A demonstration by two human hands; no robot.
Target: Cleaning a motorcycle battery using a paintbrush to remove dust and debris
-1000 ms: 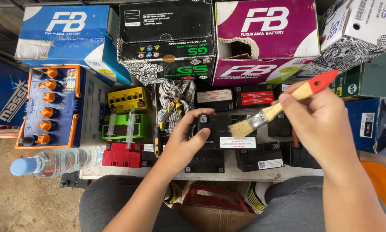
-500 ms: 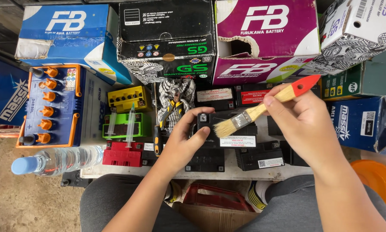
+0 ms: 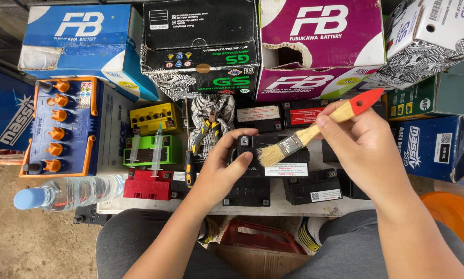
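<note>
Brush barely shifted since half a second ago, right hand (image 3: pixel 363 147) clamped on paintbrush (image 3: pixel 314 132), pale bristles touching small black battery (image 3: pixel 263 160), left hand (image 3: pixel 221 168) gripping battery's left edge.

Along the back of my desk (image 3: pixel 294 209) stood a blue carton (image 3: pixel 82 39), a black carton (image 3: pixel 198 46) and a magenta carton (image 3: pixel 320 46) with a torn hole in its front. To my left sat a big blue battery (image 3: pixel 61 126) with orange caps. Beside it lay a yellow cap strip (image 3: pixel 151 118), then a green block (image 3: pixel 148 151) with two syringes (image 3: pixel 145 147) across it, then a red block (image 3: pixel 146 186). A clear water bottle (image 3: pixel 69 194) with a blue cap lay on its side. Yellow-handled pliers (image 3: pixel 203 137) rested on a patterned cloth (image 3: pixel 211 113). An orange basin (image 3: pixel 457 214) showed at my right.
</note>
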